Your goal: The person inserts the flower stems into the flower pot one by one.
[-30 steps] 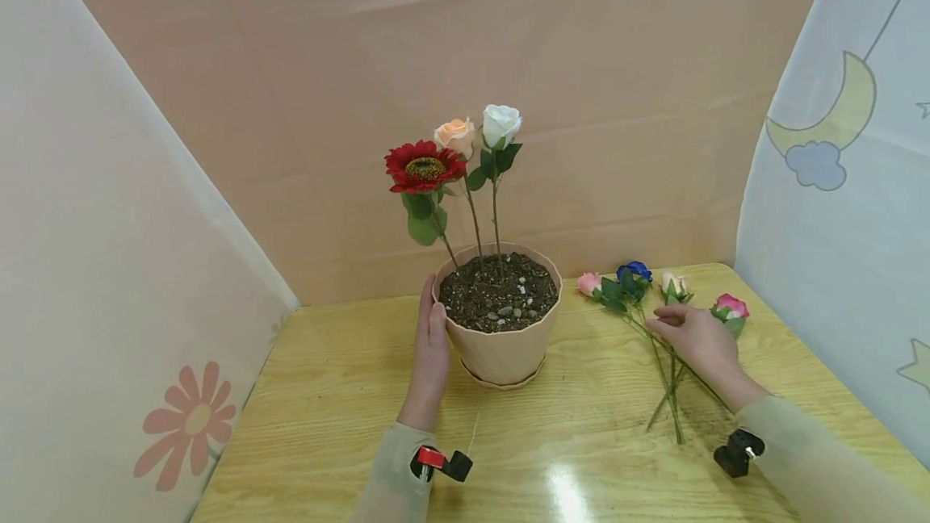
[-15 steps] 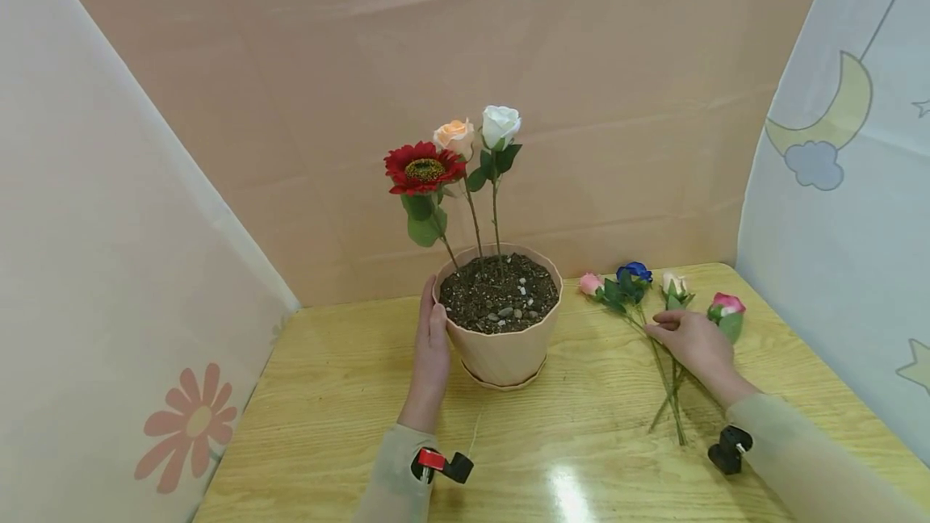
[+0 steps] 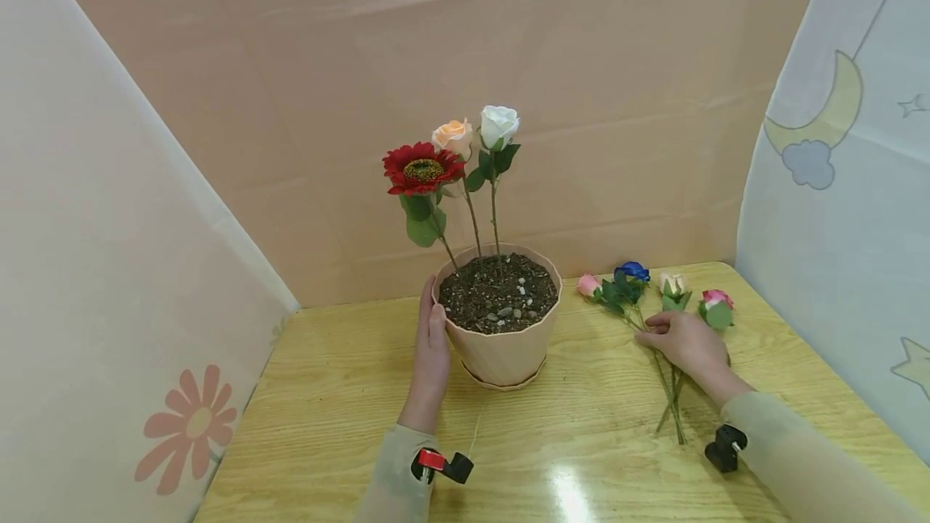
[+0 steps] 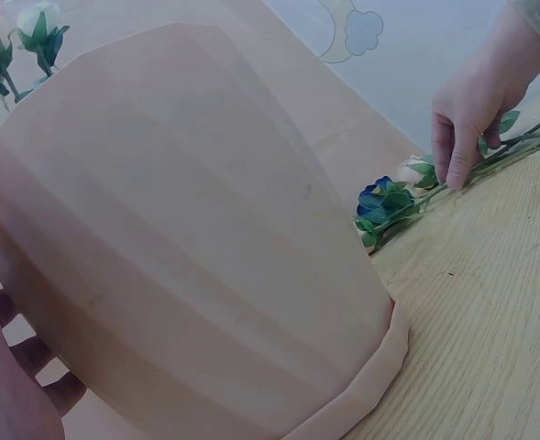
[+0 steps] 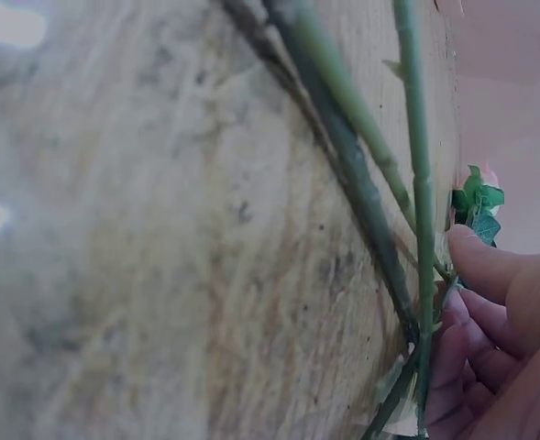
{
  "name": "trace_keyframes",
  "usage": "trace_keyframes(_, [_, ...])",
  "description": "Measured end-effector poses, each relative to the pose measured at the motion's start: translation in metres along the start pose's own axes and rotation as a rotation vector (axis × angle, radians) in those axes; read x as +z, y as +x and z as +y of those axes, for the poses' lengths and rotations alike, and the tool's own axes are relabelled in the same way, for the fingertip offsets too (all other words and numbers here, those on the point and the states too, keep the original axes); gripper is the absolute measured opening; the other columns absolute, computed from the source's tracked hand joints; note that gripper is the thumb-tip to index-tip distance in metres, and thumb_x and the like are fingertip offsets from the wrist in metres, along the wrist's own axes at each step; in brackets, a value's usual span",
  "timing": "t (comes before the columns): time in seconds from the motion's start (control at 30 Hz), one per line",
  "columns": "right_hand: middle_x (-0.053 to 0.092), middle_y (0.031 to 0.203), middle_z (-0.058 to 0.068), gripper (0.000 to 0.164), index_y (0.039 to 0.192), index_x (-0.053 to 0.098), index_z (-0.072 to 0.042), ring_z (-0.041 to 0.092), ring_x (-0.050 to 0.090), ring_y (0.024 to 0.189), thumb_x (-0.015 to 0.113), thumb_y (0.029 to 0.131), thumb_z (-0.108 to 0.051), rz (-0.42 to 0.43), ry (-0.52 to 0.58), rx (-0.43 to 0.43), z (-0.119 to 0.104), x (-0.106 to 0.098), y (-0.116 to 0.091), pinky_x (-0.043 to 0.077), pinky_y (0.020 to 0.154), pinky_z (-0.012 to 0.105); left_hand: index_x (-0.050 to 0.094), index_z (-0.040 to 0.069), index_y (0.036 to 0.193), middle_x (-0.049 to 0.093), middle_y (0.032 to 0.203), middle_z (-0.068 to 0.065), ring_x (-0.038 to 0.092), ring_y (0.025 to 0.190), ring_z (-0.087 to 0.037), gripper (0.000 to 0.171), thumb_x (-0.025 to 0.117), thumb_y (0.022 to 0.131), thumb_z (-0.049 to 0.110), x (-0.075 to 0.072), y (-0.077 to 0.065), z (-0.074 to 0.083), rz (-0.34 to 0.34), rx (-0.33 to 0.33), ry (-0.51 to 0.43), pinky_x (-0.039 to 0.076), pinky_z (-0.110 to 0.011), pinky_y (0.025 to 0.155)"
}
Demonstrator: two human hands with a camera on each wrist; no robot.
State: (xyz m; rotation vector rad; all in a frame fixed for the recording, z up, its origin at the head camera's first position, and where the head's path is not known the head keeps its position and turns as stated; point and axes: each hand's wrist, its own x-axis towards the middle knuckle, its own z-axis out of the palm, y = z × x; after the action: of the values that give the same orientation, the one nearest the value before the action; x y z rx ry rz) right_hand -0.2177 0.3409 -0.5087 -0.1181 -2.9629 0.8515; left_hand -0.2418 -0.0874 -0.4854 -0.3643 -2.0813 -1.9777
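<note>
A beige flowerpot (image 3: 501, 353) filled with dark soil stands on the table, holding a red sunflower-like bloom (image 3: 423, 169), a peach rose (image 3: 454, 138) and a white rose (image 3: 499, 127). My left hand (image 3: 433, 345) rests against the pot's left side, thumb toward the front; its fingers (image 4: 33, 353) show beside the pot wall in the left wrist view. To the right, my right hand (image 3: 693, 345) pinches a green stem (image 5: 449, 291) between thumb and fingers, low over the table. Loose roses lie around it: pink (image 3: 589, 286), blue (image 3: 634, 271), cream (image 3: 672, 284) and magenta (image 3: 717, 299).
The wooden table (image 3: 327, 410) has a peach cloth backdrop (image 3: 327, 103) behind it. White printed cloths hang on the left (image 3: 109, 224) and right (image 3: 835, 265). Several loose stems (image 3: 672, 406) cross near the right hand, some reaching toward the front.
My right hand has shifted slightly left along the stems. The magenta rose has moved left and turned, and the stem ends by the wrist have shifted. The left hand and pot keep their places.
</note>
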Motion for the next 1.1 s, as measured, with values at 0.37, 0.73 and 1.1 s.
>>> trace_keyframes(0.37, [0.080, 0.118, 0.019, 0.044, 0.130, 0.078, -0.001, 0.044, 0.074, 0.103, 0.078, 0.103, -0.035, 0.010, 0.002, 0.029, -0.002, -0.003, -0.003, 0.057, 0.074, 0.054, 0.021, 0.029, 0.178, 0.017, 0.183, 0.001, 0.015, 0.168, -0.035, 0.056, 0.030, 0.123, 0.037, -0.001, -0.001, -0.003, -0.006, -0.009, -0.016, 0.016, -0.065, 0.131])
trace_keyframes(0.73, [0.079, 0.119, 0.020, 0.032, 0.125, 0.083, -0.006, 0.042, 0.075, 0.098, 0.074, 0.106, -0.031, 0.095, 0.015, 0.005, -0.006, -0.006, -0.005, 0.056, 0.070, 0.048, 0.020, 0.028, 0.178, 0.016, 0.183, -0.001, 0.014, 0.168, -0.034, 0.057, 0.029, 0.122, 0.036, -0.001, -0.001, -0.003, -0.010, -0.023, -0.028, 0.015, -0.066, 0.131])
trace_keyframes(1.1, [0.078, 0.123, 0.022, 0.042, 0.135, 0.078, -0.004, 0.022, 0.061, 0.076, 0.065, 0.113, -0.037, 0.174, 0.133, -0.017, -0.021, -0.013, -0.001, 0.044, 0.064, 0.037, 0.022, 0.026, 0.178, 0.017, 0.183, -0.004, 0.016, 0.167, -0.036, 0.058, 0.030, 0.122, 0.039, -0.001, 0.000, -0.002, 0.000, -0.015, -0.016, 0.016, -0.066, 0.131])
